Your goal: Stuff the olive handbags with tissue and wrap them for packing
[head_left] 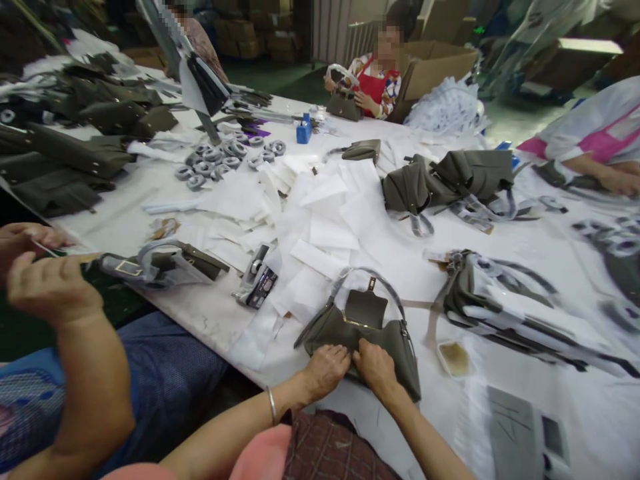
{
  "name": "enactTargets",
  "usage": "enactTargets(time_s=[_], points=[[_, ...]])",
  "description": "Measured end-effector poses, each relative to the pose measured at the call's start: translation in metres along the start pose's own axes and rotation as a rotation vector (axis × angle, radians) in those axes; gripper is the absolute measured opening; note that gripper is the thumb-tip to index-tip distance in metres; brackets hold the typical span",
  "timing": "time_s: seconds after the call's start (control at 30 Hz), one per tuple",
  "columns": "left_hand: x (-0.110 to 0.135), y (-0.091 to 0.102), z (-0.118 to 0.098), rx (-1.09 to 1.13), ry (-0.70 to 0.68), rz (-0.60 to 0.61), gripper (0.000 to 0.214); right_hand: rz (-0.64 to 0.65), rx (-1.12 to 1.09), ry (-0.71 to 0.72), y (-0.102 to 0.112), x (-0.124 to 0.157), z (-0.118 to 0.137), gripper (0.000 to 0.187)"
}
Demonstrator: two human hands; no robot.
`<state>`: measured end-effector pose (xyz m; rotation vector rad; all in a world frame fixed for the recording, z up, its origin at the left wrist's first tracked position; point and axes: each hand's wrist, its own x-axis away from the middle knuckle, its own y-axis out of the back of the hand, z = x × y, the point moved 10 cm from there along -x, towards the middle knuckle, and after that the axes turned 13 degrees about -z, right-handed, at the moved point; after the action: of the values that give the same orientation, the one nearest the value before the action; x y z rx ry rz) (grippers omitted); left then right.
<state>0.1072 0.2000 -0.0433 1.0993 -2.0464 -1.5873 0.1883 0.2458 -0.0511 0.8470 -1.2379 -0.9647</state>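
An olive-green handbag (363, 337) lies in front of me on the white table, its flap (367, 309) lifted back and a wrapped handle (387, 283) arching behind it. My left hand (327, 369), with a metal bracelet on the wrist, grips the bag's front side near the middle, fingers curled. Close beside it, my right hand (375, 365) also has its fingers bent onto the bag's front, the thumb side toward my left hand. The cloth between and under the fingers is partly hidden.
Loose white paper sheets (325, 227) spread beyond the bag. A tape dispenser (256, 277) stands to the left. Stacked bags (480, 300) and a small dish (454, 359) lie right. A co-worker's hands (55, 283) work at left near another bag (165, 263). Grey rolls (215, 160) lie farther back.
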Motion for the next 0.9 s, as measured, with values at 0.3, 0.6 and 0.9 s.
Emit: enactTargets(time_s=[0.3, 0.6, 0.9], points=[[-0.002, 0.001, 0.001, 0.055, 0.030, -0.005, 0.020, -0.271, -0.108, 0.672, -0.001, 0.042, 0.011, 0.064], [-0.086, 0.061, 0.052, 0.423, 0.252, 0.157, 0.017, -0.554, 0.011, 0.708, -0.028, 0.043, 0.007, 0.096], [-0.077, 0.084, 0.149, -0.023, 0.280, 0.098, 0.050, -0.567, -0.069, 0.636, -0.021, 0.041, 0.002, 0.103]])
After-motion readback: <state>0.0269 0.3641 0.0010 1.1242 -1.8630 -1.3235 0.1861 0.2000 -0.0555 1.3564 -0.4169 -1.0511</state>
